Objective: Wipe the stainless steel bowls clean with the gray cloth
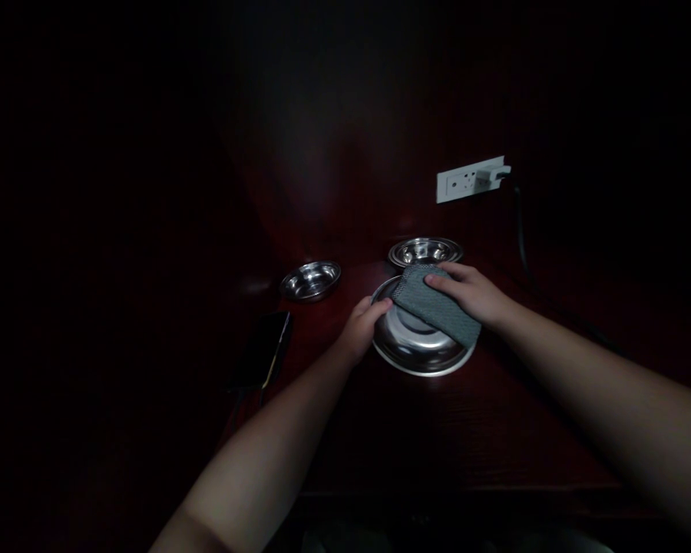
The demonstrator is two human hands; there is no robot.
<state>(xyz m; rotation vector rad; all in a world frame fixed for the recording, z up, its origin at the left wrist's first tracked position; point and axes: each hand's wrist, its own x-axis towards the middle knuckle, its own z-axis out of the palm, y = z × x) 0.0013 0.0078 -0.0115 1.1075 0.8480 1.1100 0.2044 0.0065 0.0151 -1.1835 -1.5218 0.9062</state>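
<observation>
My left hand (364, 326) grips the left rim of a shiny steel plate (418, 357), its thumb resting on the rim. Folded grey-green cloth (434, 303) lies against the plate's upper right part, pinched in my right hand (466, 290) with the thumb on top. The cloth hides much of that side of the plate, and the right fingers under it are mostly out of sight. Just behind the plate stand stacked steel bowls (424, 250). Off to the left sits another small steel bowl (311, 280).
A phone (260, 349) with a cable lies at the left on the dark red table (438, 430). On the back wall is a white socket panel (454, 184) holding a plug (491, 175), whose black cord (521, 230) runs down to the right. The surroundings are very dark.
</observation>
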